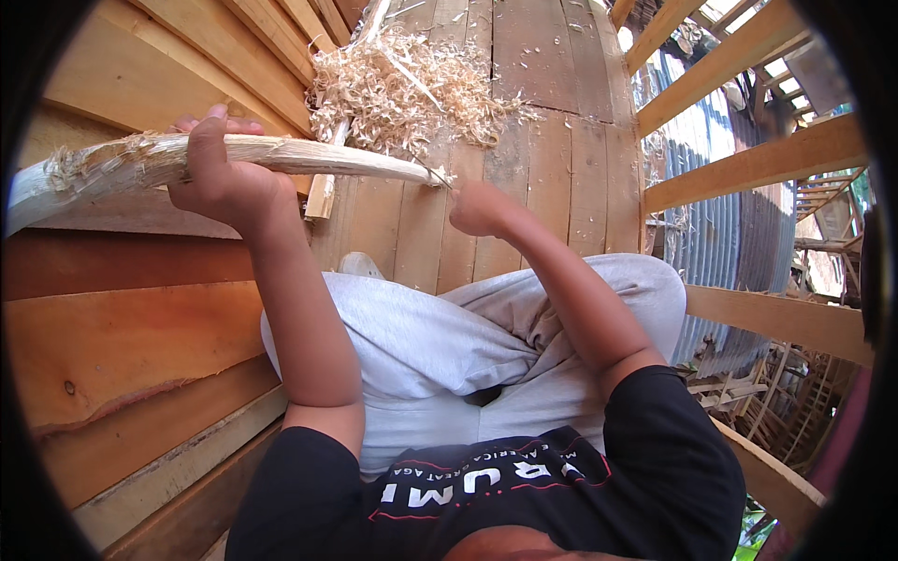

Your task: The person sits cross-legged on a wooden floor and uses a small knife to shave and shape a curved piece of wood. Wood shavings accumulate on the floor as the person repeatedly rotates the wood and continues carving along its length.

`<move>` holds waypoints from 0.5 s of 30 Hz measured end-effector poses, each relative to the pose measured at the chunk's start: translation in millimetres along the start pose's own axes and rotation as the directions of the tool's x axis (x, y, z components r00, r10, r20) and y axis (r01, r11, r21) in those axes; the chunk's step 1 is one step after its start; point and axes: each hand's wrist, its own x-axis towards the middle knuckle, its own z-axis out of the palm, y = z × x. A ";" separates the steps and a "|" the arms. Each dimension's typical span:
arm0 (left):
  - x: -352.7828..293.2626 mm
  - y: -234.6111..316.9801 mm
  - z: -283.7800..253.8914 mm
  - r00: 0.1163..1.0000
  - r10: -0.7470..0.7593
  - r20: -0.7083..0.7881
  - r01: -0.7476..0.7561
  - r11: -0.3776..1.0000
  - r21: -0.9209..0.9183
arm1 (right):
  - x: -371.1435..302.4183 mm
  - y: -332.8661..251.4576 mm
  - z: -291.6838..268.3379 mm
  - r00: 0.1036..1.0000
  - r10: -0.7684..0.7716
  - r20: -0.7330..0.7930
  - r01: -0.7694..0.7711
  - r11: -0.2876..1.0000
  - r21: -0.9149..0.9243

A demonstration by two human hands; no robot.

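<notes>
A long, pale, curved wooden pole [341, 159] runs from the left edge toward the middle, its surface stripped and rough at the thick end. My left hand [223, 176] is wrapped round its thicker part, thumb on top. At the thin tip, my right hand [477, 208] is closed in a fist on a knife [431, 170]. Only a thin strip of the blade shows, lying against the pole's tip beside a small curl of wood; the handle is hidden in the fist.
Wood shavings [412, 89] lie heaped on the plank floor [552, 159] beyond the pole. A short wooden batten [321, 196] lies under it. Stacked boards [140, 337] line the left side. A slatted railing [748, 168] stands on the right, with corrugated metal sheets [720, 215] outside.
</notes>
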 end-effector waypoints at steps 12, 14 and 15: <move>10.1 -0.4 -7.0 0.996 -0.046 -0.076 0.047 0.999 0.011 | -29.0 -38.2 -25.4 1.000 0.011 0.019 -0.013 0.995 0.095; 7.0 0.0 5.9 0.995 -0.056 -0.079 0.056 0.998 -0.003 | 5.2 -24.7 -16.5 0.999 0.045 -0.003 -0.044 0.986 0.162; 8.6 -2.0 5.8 0.996 -0.052 -0.078 0.053 0.999 0.012 | 14.1 -28.7 -18.7 0.999 0.047 -0.012 -0.043 0.980 0.195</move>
